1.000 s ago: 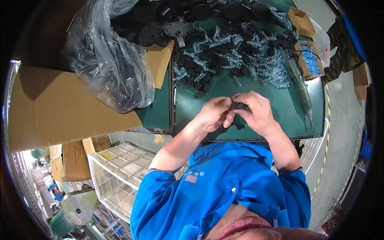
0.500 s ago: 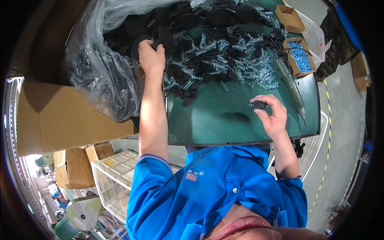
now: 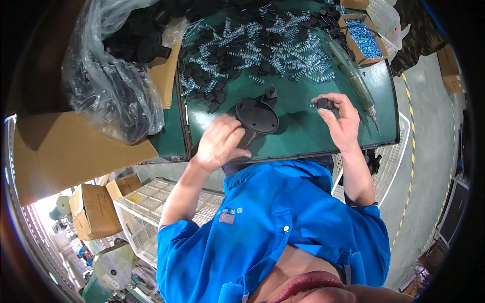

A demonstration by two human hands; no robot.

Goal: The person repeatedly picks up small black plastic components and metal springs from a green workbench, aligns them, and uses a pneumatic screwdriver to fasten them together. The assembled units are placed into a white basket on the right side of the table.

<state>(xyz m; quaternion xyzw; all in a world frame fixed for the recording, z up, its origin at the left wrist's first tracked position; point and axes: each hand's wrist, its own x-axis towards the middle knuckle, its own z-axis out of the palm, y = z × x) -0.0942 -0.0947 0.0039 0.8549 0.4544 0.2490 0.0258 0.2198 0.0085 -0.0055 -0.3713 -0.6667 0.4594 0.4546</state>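
Observation:
A black oval plate with a short stem-like arm (image 3: 256, 116) is over the near middle of the green worktable (image 3: 298, 139). Right beside its left edge is my left hand (image 3: 221, 143), slightly blurred, thumb stretched apart from the fingers; the fingertips come close to the rim, and whether they touch it I cannot tell. My right hand (image 3: 345, 122) pinches a small black block (image 3: 324, 103) between thumb and fingers above the table's right part. A bit of coil spring pokes out of the block's left side.
Coil springs (image 3: 303, 55) and small black blocks (image 3: 214, 96) lie heaped at the back. On the right are a power screwdriver (image 3: 351, 76) and a box of blue screws (image 3: 364, 43). A plastic bag of black parts (image 3: 116, 96) sits in a cardboard carton (image 3: 76, 146) at left.
My left hand has come back from the bag of black parts to the near middle of the table, where the oval plate now appears. My right hand still pinches the block.

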